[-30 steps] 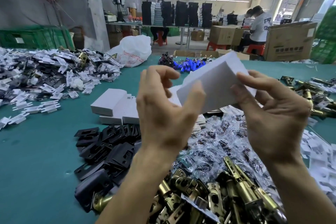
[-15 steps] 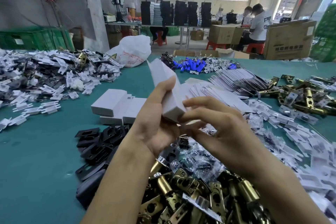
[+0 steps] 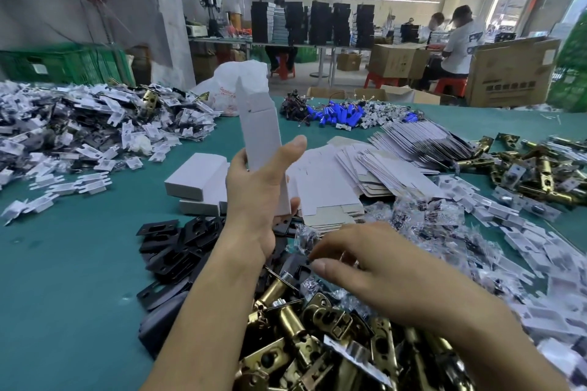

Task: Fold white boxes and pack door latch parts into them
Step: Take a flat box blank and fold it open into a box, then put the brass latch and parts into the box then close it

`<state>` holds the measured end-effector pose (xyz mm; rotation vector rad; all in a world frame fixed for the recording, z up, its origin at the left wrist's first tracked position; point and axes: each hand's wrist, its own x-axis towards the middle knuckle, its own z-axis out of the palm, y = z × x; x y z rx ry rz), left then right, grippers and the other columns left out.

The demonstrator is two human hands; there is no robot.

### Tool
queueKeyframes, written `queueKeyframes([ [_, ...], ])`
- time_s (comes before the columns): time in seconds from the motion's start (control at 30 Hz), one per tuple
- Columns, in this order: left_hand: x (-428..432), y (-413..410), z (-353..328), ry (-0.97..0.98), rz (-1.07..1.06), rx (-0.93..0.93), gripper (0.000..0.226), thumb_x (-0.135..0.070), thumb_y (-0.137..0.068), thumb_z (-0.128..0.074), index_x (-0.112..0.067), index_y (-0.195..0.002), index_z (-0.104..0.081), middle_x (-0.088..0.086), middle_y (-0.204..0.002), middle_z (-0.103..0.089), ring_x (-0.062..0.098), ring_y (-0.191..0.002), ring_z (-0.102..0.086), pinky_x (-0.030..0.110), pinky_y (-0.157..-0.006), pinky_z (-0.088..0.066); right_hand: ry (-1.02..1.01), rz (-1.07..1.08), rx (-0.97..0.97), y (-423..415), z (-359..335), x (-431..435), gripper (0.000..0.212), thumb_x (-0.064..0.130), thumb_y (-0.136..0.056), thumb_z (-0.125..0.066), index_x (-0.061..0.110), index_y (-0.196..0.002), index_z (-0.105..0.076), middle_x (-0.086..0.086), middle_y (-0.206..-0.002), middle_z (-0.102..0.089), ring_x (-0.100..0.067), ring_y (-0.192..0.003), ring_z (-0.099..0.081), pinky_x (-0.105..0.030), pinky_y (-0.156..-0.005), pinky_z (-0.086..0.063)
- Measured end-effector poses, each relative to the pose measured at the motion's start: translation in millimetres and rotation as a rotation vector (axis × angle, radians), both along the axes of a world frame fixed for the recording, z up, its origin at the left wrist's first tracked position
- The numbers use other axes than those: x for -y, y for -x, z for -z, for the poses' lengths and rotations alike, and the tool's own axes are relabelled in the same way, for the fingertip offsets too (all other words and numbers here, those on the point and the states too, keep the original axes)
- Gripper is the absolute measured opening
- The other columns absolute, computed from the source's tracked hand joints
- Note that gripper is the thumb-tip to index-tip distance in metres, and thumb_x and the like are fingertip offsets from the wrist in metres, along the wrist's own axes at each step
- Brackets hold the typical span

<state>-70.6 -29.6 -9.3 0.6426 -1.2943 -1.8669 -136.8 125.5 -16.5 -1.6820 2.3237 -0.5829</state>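
Left pile: heap of small white plastic pieces (image 3: 79, 124) mixed with dark parts, middle left of the frame, on the teal table cover (image 3: 63, 263).
Finished boxes: closed white cardboard boxes (image 3: 197, 174), stacked, left of centre, just beside the left hand.
Black plates: flat black metal strike plates (image 3: 171, 247), heaped lower left of centre, below the closed boxes.
Left hand (image 3: 254, 200): centre of the frame, raised, thumb and fingers wrapped round the lower part of the tall box.
Held box: tall white cardboard box (image 3: 260, 136), nearly upright, above the table in the centre; top end hard to tell from the white plastic bag (image 3: 219, 89) behind.
Blanks: flat unfolded white box blanks (image 3: 333, 181), fanned out right of centre.
Right hand (image 3: 365, 273): lower right of centre, fingers bent down into the small clear plastic bags of screws (image 3: 422, 216); cannot tell whether a bag is pinched.
Latches: brass door latch bolts (image 3: 317, 343), bottom centre, partly under both forearms.
Cartons: brown cardboard cartons (image 3: 508, 73), upper right.
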Motion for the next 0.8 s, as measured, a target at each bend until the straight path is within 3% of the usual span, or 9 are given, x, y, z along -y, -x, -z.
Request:
queueKeyframes([
  [0.13, 2.4, 2.1, 2.3, 0.065, -0.079, -0.027, 0.040, -0.033, -0.076, -0.086, -0.027, -0.108, -0.063, -0.008, -0.087, -0.061, 0.002, -0.067, -0.063, 0.031, -0.056, -0.056, -0.153, 0.058, -0.037, -3.3, 7.1, 0.4, 0.027, 0.041, -0.096, -0.055, 0.039, -0.123, -0.056, 0.014, -0.115, -0.061, -0.004, -0.105, -0.056, -0.035, -0.094, -0.049],
  [0.23, 4.6, 0.6, 1.1, 0.124, -0.115, -0.008, 0.050, -0.035, -0.067, -0.084, -0.024, -0.111, -0.064, -0.017, -0.077, -0.063, -0.008, -0.059, -0.060, 0.038, -0.060, -0.059, -0.204, 0.054, -0.104, -7.7, 4.4, 10.6, 0.038, 0.022, -0.095, -0.056, 0.044, -0.126, -0.053, 0.010, -0.125, -0.058, -0.011, -0.115, -0.055, -0.037, -0.097, -0.048],
  [0.33, 8.5, -2.3, -1.3, 0.144, -0.125, -0.003, 0.033, -0.032, -0.061, -0.072, -0.022, -0.092, -0.063, -0.016, -0.065, -0.060, 0.013, -0.068, -0.059, 0.040, -0.059, -0.056, -0.192, -0.082, -0.219, -16.7, -4.8, 37.2, 0.046, 0.008, -0.090, -0.055, 0.041, -0.123, -0.060, 0.007, -0.123, -0.058, -0.017, -0.118, -0.054, -0.041, -0.094, -0.049],
  [0.4, 10.6, -5.1, -4.3, 0.134, -0.126, -0.034, 0.020, -0.027, -0.061, -0.068, -0.018, -0.078, -0.060, -0.005, -0.066, -0.056, 0.024, -0.069, -0.051, 0.038, -0.056, -0.055, -0.196, -0.187, -0.287, -24.5, -7.2, 54.1, 0.042, 0.009, -0.091, -0.057, 0.039, -0.120, -0.064, 0.008, -0.123, -0.059, -0.018, -0.116, -0.055, -0.041, -0.090, -0.052],
  [0.5, 11.5, -9.6, -7.6, 0.126, -0.116, -0.099, 0.002, -0.025, -0.065, -0.066, -0.025, -0.064, -0.064, -0.005, -0.064, -0.056, 0.020, -0.064, -0.052, 0.038, -0.052, -0.056, -0.295, -0.231, -0.402, -32.9, -0.3, 69.5, 0.029, 0.016, -0.094, -0.055, 0.029, -0.117, -0.068, 0.002, -0.119, -0.064, -0.024, -0.108, -0.061, -0.039, -0.087, -0.055],
  [0.53, 11.3, -10.3, -8.5, 0.142, -0.112, -0.115, 0.005, -0.026, -0.066, -0.068, -0.028, -0.061, -0.066, -0.008, -0.062, -0.057, 0.018, -0.061, -0.054, 0.037, -0.051, -0.056, -0.336, -0.232, -0.448, -34.8, 1.6, 73.2, 0.027, 0.018, -0.096, -0.053, 0.024, -0.117, -0.068, 0.000, -0.117, -0.065, -0.026, -0.106, -0.063, -0.040, -0.087, -0.055],
  [0.7, 8.2, -10.5, -10.0, 0.187, -0.043, -0.161, 0.010, -0.033, -0.066, -0.079, -0.038, -0.073, -0.073, -0.011, -0.069, -0.066, 0.010, -0.064, -0.062, 0.035, -0.053, -0.057, -0.398, -0.270, -0.610, -41.2, -0.5, 90.5, 0.028, 0.019, -0.102, -0.041, 0.018, -0.122, -0.061, -0.005, -0.125, -0.060, -0.026, -0.118, -0.054, -0.035, -0.087, -0.042],
  [0.8, 9.5, -11.2, -9.3, 0.175, -0.043, -0.184, 0.011, -0.029, -0.066, -0.078, -0.036, -0.072, -0.073, -0.012, -0.070, -0.066, 0.006, -0.062, -0.063, 0.036, -0.054, -0.058, -0.363, -0.289, -0.675, -35.8, 0.5, 89.7, 0.026, 0.022, -0.100, -0.048, 0.019, -0.123, -0.061, -0.002, -0.128, -0.055, -0.023, -0.123, -0.047, -0.035, -0.087, -0.041],
])
